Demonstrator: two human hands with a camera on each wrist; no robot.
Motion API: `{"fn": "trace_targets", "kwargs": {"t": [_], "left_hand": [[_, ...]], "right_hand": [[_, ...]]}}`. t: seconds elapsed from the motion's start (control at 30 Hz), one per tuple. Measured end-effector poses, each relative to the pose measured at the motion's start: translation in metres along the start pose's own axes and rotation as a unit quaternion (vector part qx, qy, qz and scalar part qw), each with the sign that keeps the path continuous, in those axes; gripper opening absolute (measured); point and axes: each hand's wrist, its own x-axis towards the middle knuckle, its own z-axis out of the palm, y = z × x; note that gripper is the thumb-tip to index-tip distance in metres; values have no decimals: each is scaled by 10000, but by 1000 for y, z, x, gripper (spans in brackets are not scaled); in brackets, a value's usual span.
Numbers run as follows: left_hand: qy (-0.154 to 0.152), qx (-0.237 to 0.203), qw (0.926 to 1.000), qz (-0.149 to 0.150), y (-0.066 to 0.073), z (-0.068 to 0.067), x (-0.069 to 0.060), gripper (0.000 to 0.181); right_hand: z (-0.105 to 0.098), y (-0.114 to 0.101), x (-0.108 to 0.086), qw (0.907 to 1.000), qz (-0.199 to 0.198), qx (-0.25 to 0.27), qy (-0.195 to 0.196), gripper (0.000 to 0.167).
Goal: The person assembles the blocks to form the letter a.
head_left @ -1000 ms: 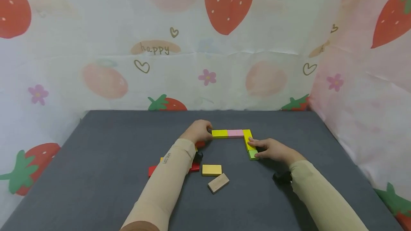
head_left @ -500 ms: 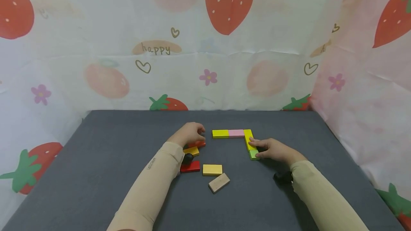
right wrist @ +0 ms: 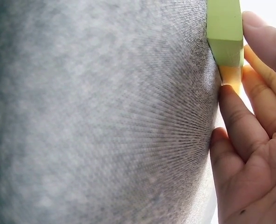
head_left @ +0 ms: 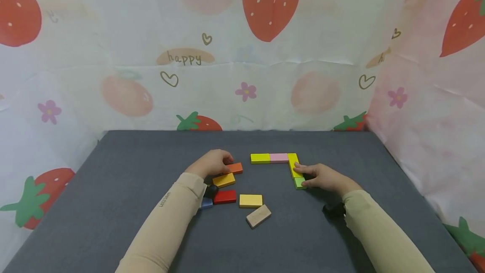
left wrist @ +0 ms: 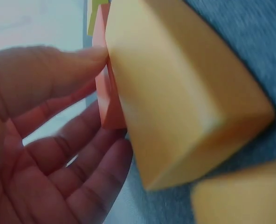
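Note:
My left hand (head_left: 212, 164) is at the left end of an orange block (head_left: 235, 168), its fingers loosely bent. In the left wrist view the thumb (left wrist: 58, 70) lies along the orange block (left wrist: 100, 100), and the other fingers are at its far side; firm contact cannot be made out. A golden-yellow block (head_left: 224, 180) lies just nearer. My right hand (head_left: 327, 178) reaches from the right, with fingertips on an upright-running yellow block (head_left: 292, 164) and the thumb at a light green block (head_left: 299, 183). Yellow (head_left: 259, 158) and pink (head_left: 278, 158) blocks continue that line leftward.
Loose on the grey table (head_left: 113, 222) lie a red block (head_left: 225, 197), a pale yellow block (head_left: 250, 200) and a plain wood block (head_left: 258, 216). A blue block (head_left: 206, 203) is partly hidden by the left sleeve. A strawberry-print curtain (head_left: 265, 54) stands behind.
My left hand has left the yellow block at the line's left end and moved left and slightly nearer, uncovering the orange and golden-yellow blocks. The right hand has stayed in place.

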Motion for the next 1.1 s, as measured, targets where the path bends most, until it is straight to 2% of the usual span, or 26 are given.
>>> {"fn": "trace_targets", "kwargs": {"t": [0.23, 0.37, 0.53, 0.67, 0.87, 1.1], "left_hand": [[-162, 130, 9998, 30, 0, -1, 2, 28], [-153, 347, 9993, -15, 1, -2, 2, 19], [-27, 502, 9987, 26, 2, -2, 2, 12], [187, 482, 9986, 88, 3, -3, 1, 12], [571, 413, 9968, 378, 9, -2, -2, 14], [547, 358, 9946, 805, 23, 5, -3, 17]], "right_hand": [[0, 1, 1, 10000, 35, 0, 28, 60], [0, -2, 0, 10000, 65, 10, 37, 60], [1, -1, 0, 10000, 76, -5, 57, 59], [1, -1, 0, 10000, 65, 4, 61, 59], [0, -1, -1, 10000, 22, -46, 48, 59], [0, 2, 2, 9999, -23, -120, -4, 61]]}}
